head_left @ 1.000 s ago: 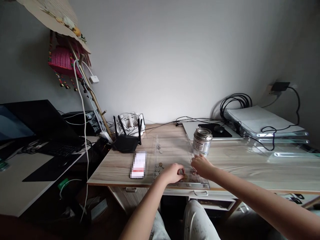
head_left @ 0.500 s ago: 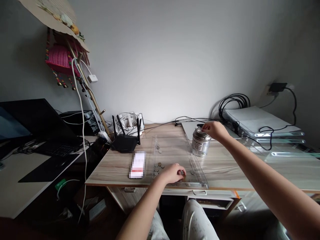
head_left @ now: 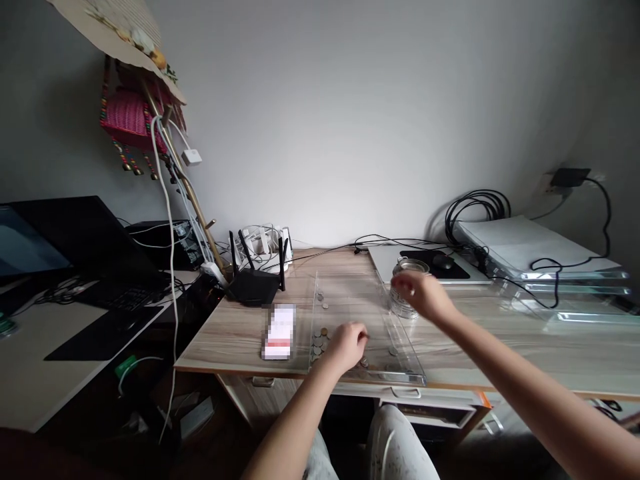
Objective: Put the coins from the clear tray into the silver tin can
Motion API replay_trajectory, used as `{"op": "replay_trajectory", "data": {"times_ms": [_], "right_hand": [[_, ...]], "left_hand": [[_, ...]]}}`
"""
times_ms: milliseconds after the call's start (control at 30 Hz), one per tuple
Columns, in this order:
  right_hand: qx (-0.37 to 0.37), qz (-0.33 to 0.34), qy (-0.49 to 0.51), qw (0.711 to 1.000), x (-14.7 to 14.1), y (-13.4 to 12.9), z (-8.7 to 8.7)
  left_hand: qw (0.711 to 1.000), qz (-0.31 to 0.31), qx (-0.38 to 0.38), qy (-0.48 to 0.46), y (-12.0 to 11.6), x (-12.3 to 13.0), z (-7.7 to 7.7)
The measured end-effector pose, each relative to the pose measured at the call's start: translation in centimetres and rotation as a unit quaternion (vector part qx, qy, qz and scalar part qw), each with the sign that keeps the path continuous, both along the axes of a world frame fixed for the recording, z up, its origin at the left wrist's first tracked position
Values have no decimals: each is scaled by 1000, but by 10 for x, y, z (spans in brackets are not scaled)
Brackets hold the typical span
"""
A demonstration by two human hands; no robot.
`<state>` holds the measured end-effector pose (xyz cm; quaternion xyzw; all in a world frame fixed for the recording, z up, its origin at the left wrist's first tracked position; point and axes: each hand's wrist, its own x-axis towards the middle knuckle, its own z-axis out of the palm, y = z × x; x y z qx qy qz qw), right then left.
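A shallow clear plastic tray (head_left: 350, 293) lies on the desk with several coins (head_left: 318, 341) inside, mostly along its left side and front. My left hand (head_left: 347, 345) is low over the tray's front part, fingers curled down and pressed together near a few coins (head_left: 363, 362). Whatever those fingers hold, if anything, is hidden. Just beyond the tray's right edge stands a silver metal tin (head_left: 403, 311) with its round top rim showing. My right hand (head_left: 419, 293) is closed in front of the tin and covers its middle; its fingertips show nothing I can name.
A phone (head_left: 279, 332) with a blurred screen lies left of the tray. Behind it sits a black router (head_left: 254, 287) with antennas. A mouse (head_left: 443, 261) rests on a dark pad at the back. Stacked clear trays (head_left: 560, 283) and cables are at the right.
My right hand has dropped from the tin's top to in front of its side. My left hand stays over the tray, with its fingers drawn in. The view has shifted slightly.
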<state>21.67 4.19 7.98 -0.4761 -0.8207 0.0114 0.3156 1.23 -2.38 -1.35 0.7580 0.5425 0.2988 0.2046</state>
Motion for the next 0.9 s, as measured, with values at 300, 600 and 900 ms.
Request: {"op": "replay_trajectory", "data": {"times_ms": [300, 600, 900], "right_hand": [[-138, 127, 28, 982, -64, -62, -50], [-22, -6, 60, 998, -17, -7, -6], [-111, -166, -192, 961, 38, 75, 48]], "left_hand": [[985, 85, 31, -145, -5, -4, 4], [997, 79, 8, -26, -5, 0, 6], [996, 66, 22, 50, -5, 0, 7]]}}
